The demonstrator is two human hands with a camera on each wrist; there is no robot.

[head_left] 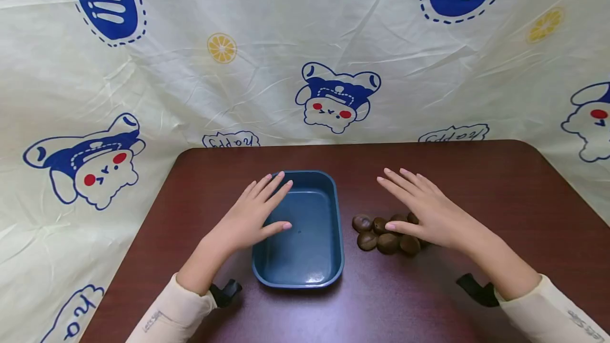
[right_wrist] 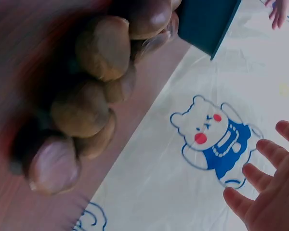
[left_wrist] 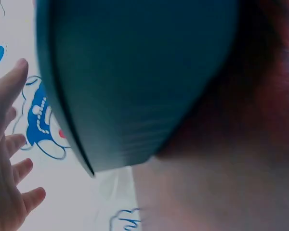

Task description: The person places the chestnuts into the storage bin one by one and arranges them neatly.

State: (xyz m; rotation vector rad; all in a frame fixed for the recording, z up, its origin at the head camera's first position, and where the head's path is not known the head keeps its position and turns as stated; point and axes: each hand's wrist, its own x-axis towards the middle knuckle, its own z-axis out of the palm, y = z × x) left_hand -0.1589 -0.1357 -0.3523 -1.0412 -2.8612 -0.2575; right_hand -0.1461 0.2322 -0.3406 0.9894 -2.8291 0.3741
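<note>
A blue rectangular tray (head_left: 305, 247) with raised walls lies on the table, with nothing inside it. My left hand (head_left: 252, 213) hovers over its left side, fingers spread and straight, holding nothing. To the right of the tray, several brown chestnuts (head_left: 388, 243) sit in a close cluster. Above them my right hand (head_left: 429, 216) is spread flat, partly covering the farther ones in the head view. In the right wrist view the chestnuts (right_wrist: 82, 108) show up close, with pale patches on some, and my right fingers (right_wrist: 257, 178) are apart from them.
The dark reddish-brown table (head_left: 405, 300) has rounded far corners. Behind it hangs a white cloth (head_left: 267, 94) printed with cartoon bears and orange slices. Black straps (head_left: 226, 294) show at both wrists, beside cream sleeves (head_left: 173, 311).
</note>
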